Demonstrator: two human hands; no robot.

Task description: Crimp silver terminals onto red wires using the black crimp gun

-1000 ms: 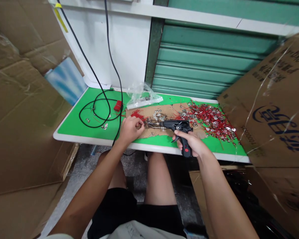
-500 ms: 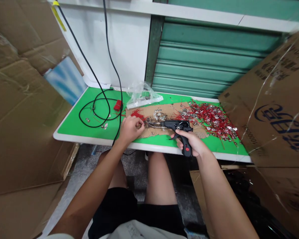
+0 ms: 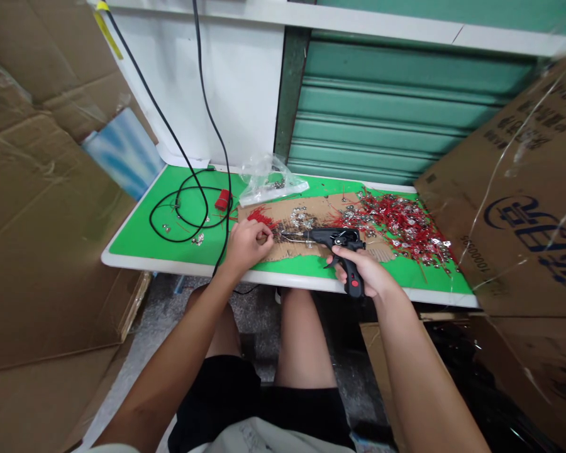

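Observation:
My right hand (image 3: 357, 269) is wrapped round the grip of a black soldering gun (image 3: 353, 283), its index finger near the trigger. The gun's metal tip, with a thin solder feed tube, points left over a cardboard sheet (image 3: 283, 253). Close to that tip, my left hand (image 3: 249, 244) is closed in a pinch at the sheet's left part. Whatever sits between its fingertips is too small to make out. Cut red wires (image 3: 260, 217) lie just behind the left hand. Small silvery metal pieces (image 3: 302, 218) are spread on the cardboard beyond the tip.
A heap of red wires with metal pieces (image 3: 400, 226) covers the right of the green tabletop (image 3: 136, 236). A clear plastic bag (image 3: 268, 179), a red bundle (image 3: 223, 200) and a coiled black cable (image 3: 163, 238) lie behind and left. Large cardboard boxes (image 3: 514, 207) flank the table.
Both hands and the soldering gun stay nearly in place. The view has shifted very slightly.

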